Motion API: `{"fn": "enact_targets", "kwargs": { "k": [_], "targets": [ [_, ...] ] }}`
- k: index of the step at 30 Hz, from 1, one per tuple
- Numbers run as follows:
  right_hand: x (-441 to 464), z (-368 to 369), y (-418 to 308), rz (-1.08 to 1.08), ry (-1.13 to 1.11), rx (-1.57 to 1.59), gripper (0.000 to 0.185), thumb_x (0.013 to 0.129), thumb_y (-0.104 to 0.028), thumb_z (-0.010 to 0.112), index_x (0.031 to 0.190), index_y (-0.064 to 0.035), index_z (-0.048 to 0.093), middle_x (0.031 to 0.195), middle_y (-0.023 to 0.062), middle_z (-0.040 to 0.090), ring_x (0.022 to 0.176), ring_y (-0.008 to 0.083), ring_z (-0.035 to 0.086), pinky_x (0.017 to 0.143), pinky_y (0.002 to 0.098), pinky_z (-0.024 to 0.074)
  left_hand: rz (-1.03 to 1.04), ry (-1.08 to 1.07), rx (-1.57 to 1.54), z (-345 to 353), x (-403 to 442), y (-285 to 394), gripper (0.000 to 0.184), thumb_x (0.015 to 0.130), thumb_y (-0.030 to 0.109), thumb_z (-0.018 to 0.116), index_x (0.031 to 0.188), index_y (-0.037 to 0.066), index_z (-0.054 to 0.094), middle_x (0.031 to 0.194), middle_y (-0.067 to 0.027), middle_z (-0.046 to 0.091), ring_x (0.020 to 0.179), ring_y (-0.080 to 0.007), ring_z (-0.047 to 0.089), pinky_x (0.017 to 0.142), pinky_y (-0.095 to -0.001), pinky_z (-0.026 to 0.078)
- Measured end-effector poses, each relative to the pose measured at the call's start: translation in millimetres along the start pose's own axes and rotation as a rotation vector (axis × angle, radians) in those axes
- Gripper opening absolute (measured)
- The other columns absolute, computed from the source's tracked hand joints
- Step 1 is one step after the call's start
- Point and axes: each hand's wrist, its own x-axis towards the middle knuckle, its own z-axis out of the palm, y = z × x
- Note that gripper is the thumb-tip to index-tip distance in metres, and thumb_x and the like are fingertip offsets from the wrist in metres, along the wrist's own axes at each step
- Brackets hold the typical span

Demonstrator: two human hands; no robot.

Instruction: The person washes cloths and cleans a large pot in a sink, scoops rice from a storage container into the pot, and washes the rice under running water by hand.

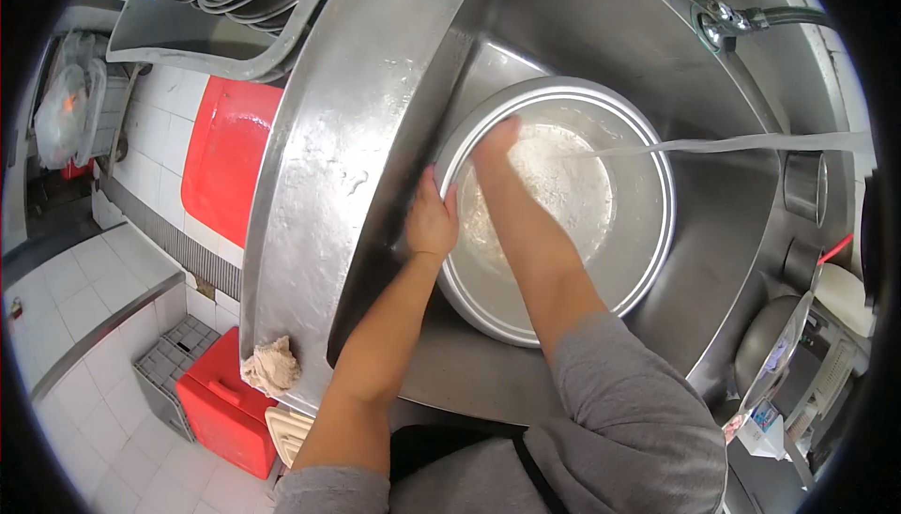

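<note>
A large round metal pot point(648, 232) sits tilted in the steel sink point(601, 26), with some water in its bottom. A stream of water point(723, 143) runs into it from the right. My left hand point(433, 218) grips the pot's left rim, thumb at the edge and fingers on the outside. Inside the pot, against its upper left wall, is my right hand point(496, 141); its fingers are blurred, and whatever they may hold cannot be made out.
A crumpled cloth point(271, 367) lies on the counter's lower left corner. A grey tub point(197, 45) with stacked metal dishes stands upper left. Red containers point(230, 415) are on the floor. The tap point(718, 21) is upper right; pans point(765, 345) are at the right.
</note>
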Motion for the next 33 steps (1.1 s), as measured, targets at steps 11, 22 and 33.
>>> {"fn": "enact_targets", "kwargs": {
  "k": [11,22,33],
  "targets": [
    [-75.2,-266.4,-187.3,0.547,-1.198,-2.478,0.043,0.083,-0.017,0.034,0.123,-0.0045,0.037,0.128,0.0157,0.034,0.12,0.0275,0.031,0.1,0.0404,0.0213,0.028,-0.01,0.004,1.2,-0.1,-3.1,0.048,0.084,0.03,0.043,0.121,0.001,0.031,0.113,-0.0215,0.046,0.095,-0.0367,0.05,0.077,-0.0414,0.042],
    [92.7,-16.1,-119.1,-0.328,-1.806,-2.051,0.037,0.084,-0.01,0.04,0.121,-0.0107,0.043,0.123,0.0061,0.044,0.113,0.0185,0.04,0.098,0.0294,0.0277,0.018,0.009,0.061,-0.2,-3.3,5.3,0.05,0.083,0.025,0.044,0.124,0.001,0.027,0.115,-0.0237,0.043,0.096,-0.0391,0.048,0.078,-0.0422,0.041],
    [-88.2,-254.8,-124.9,0.413,-1.367,-2.689,0.044,0.082,-0.034,0.034,0.107,-0.0017,0.051,0.118,0.022,0.042,0.109,0.0365,0.04,0.095,0.0436,0.0263,-0.045,0.102,-0.26,11.4,-6.5,3.1,0.046,0.083,0.023,0.047,0.118,-0.001,0.032,0.101,-0.0276,0.051,0.089,-0.0405,0.051,0.076,-0.0423,0.041]
  ]
}}
